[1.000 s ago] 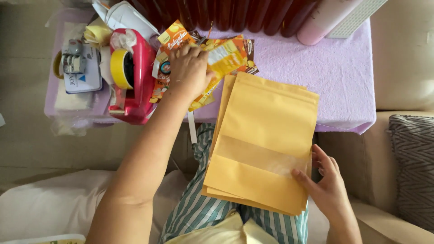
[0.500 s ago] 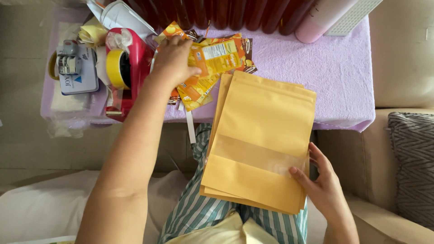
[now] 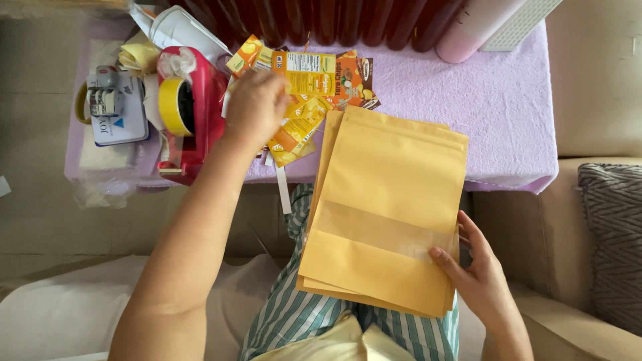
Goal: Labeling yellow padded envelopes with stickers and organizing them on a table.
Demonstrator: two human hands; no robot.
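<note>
My left hand (image 3: 254, 107) reaches over the lilac-covered table (image 3: 495, 107) and closes its fingers on a pile of orange and yellow sachets (image 3: 314, 87). My right hand (image 3: 478, 274) grips the lower right edge of a stack of tan stand-up pouches (image 3: 388, 207), each with a clear window strip. The stack rests across my lap, its top leaning on the table's front edge. Striped green-and-white trousers (image 3: 294, 314) show beneath it.
A red tape dispenser with a yellow roll (image 3: 184, 110) stands left of the sachets. Further left lie a small device on a white card (image 3: 110, 107) and crumpled papers. Dark bottles (image 3: 321, 20) and a pink cylinder (image 3: 471, 23) line the back. A grey cushion (image 3: 612, 241) lies right.
My left hand has moved slightly left and up onto the sachets, shifting and fanning them out. The right hand and the pouch stack have stayed put.
</note>
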